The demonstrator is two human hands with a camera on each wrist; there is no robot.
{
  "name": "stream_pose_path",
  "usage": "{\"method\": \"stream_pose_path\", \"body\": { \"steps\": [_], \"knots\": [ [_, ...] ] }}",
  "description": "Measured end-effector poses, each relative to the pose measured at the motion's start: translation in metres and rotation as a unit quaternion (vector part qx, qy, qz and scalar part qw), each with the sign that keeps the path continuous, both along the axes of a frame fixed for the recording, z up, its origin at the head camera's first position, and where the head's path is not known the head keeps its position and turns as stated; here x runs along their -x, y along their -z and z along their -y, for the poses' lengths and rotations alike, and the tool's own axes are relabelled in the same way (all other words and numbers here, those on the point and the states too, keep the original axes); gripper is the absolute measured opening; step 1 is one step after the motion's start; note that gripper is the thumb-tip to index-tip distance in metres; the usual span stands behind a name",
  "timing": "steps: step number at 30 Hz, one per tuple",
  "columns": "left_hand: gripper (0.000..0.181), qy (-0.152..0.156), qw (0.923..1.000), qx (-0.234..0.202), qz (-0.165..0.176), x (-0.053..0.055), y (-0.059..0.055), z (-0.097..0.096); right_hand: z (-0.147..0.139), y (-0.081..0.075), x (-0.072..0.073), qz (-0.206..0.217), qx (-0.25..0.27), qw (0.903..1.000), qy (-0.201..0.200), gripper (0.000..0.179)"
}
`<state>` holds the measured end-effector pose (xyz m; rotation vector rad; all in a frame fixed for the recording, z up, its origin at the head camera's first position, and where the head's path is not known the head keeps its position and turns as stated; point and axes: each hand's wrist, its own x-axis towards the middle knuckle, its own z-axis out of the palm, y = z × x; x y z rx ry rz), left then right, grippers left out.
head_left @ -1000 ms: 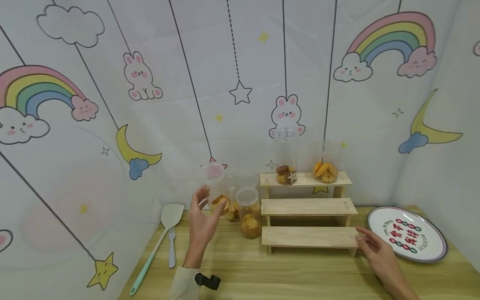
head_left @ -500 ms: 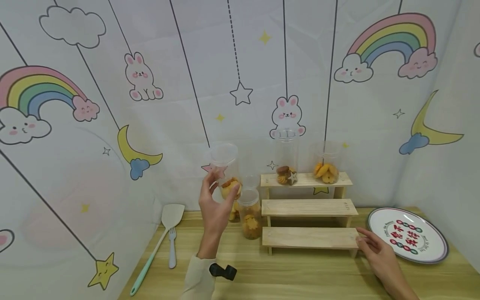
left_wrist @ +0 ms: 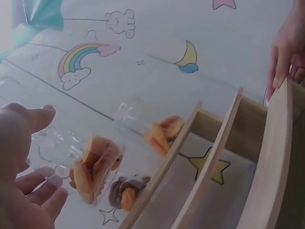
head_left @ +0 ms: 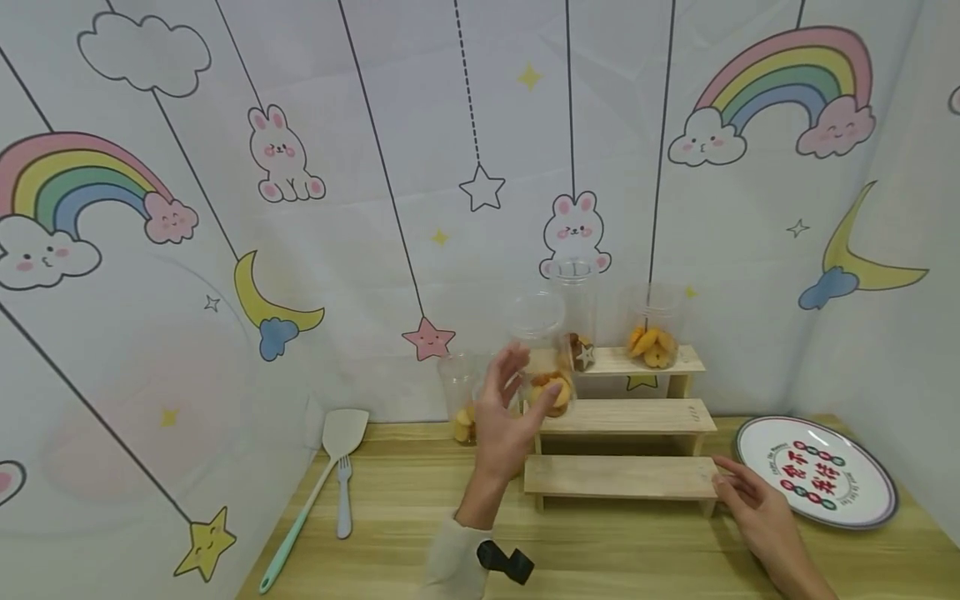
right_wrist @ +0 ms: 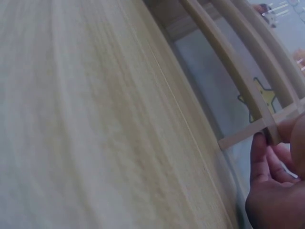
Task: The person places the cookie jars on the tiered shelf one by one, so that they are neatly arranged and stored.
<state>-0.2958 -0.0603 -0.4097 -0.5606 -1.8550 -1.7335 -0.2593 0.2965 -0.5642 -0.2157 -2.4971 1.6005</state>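
Observation:
In the head view my left hand (head_left: pixel 506 433) holds a clear jar (head_left: pixel 550 387) of cookies, thumb on one side and fingers on the other. The jar is raised in front of the left end of a three-step wooden rack (head_left: pixel 618 475). Up close in the left wrist view, the jar (left_wrist: pixel 97 167) tilts with the camera, and the fingers (left_wrist: pixel 47 191) lie along its side. My right hand (head_left: pixel 761 517) pinches the right end of the rack's lowest step, with thumb and fingers (right_wrist: pixel 259 160) around the board's end in the right wrist view.
On the top step stand a tall jar (head_left: pixel 585 317) and a wider jar (head_left: pixel 652 342), both with cookies. Another jar (head_left: pixel 461 408) is on the table behind my left hand. A spatula (head_left: pixel 300 517) and fork (head_left: pixel 343 500) lie left; a plate (head_left: pixel 817 471) lies right.
My left hand has lifted the jar from among the jars at the left and carried it right, to the rack's left end. My right hand stays in place on the rack.

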Motion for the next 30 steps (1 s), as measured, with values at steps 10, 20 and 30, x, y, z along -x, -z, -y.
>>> {"method": "stream_pose_path", "body": {
  "steps": [10,20,30],
  "knots": [
    [0.071,0.058,0.9955,0.035,0.066,0.004,0.02,-0.054,0.0,0.002,0.0,-0.004,-0.008,0.9999,-0.005,0.064],
    [0.074,0.074,0.9921,0.04,0.093,0.029,0.045,-0.097,-0.002,0.0,-0.001,-0.01,0.01,0.9999,-0.009,0.065],
    [0.073,0.11,0.9882,-0.001,0.107,0.04,0.051,-0.131,0.0,0.0,-0.003,-0.048,0.015,0.9985,-0.02,0.058]
  ]
}}
